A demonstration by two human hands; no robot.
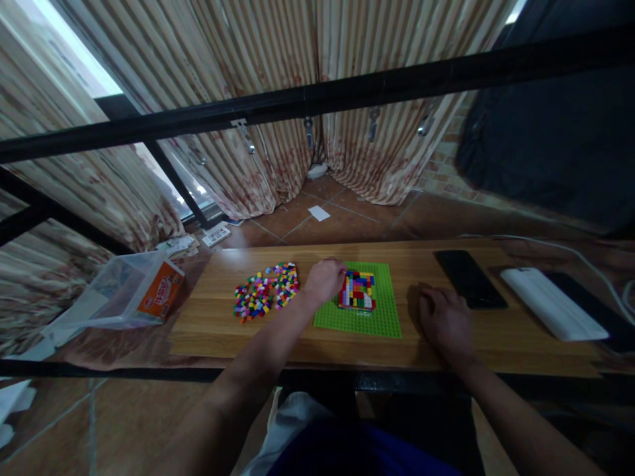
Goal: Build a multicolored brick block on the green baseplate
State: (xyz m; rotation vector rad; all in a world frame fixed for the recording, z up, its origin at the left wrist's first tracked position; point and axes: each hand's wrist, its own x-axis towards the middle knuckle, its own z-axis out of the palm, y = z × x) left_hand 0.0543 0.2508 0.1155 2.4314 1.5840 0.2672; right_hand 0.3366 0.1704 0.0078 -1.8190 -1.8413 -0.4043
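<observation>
Your left hand (325, 280) is at the build (357, 299), its pinch hidden; press straight down, bracing the baseplate (387, 307) with your loosely curled, free right hand (448, 322).

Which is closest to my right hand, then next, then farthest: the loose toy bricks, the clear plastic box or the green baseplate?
From the right hand, in the head view:
1. Green baseplate: just to its left.
2. Loose toy bricks: farther left.
3. Clear plastic box: farthest left.

The window (74, 53) glares; the rest looks dim.
</observation>
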